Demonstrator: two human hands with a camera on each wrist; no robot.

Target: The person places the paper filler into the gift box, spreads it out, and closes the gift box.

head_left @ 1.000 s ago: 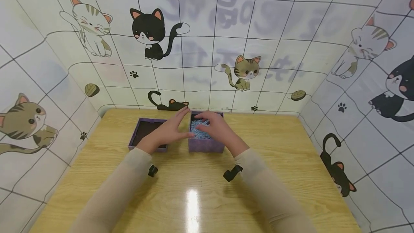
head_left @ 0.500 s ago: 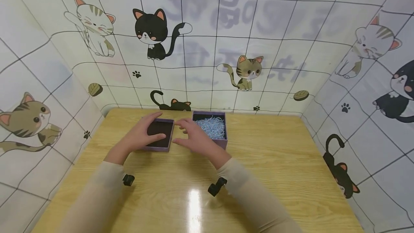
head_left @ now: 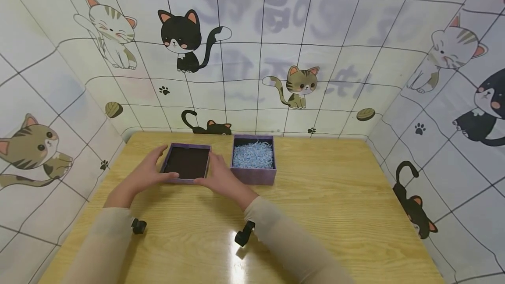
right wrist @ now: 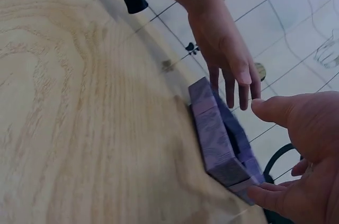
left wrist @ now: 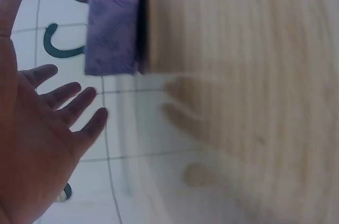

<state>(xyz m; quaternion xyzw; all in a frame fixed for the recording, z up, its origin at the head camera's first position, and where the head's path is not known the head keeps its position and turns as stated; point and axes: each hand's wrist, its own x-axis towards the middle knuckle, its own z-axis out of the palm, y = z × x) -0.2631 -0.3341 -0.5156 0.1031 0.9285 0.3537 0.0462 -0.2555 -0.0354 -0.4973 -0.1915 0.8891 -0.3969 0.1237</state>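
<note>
A shallow purple box lid, its dark inside facing up, lies on the table between my hands. My left hand is at its left side, fingers spread and thumb over the near left corner in the head view. My right hand is at its right side, thumb by the near right corner. In the right wrist view the right hand's fingertips are right at the end of the lid. The left wrist view has the left hand with fingers loosely extended, beside a purple patterned wall.
Right of the lid stands a deeper purple box filled with light blue paper shreds. Both sit near the back of the wooden table. A cat-print wall covering rises behind and at the sides.
Both hands have moved left, away from over the filled box, to either side of the lid. The lid and the box look to be in the same places.
</note>
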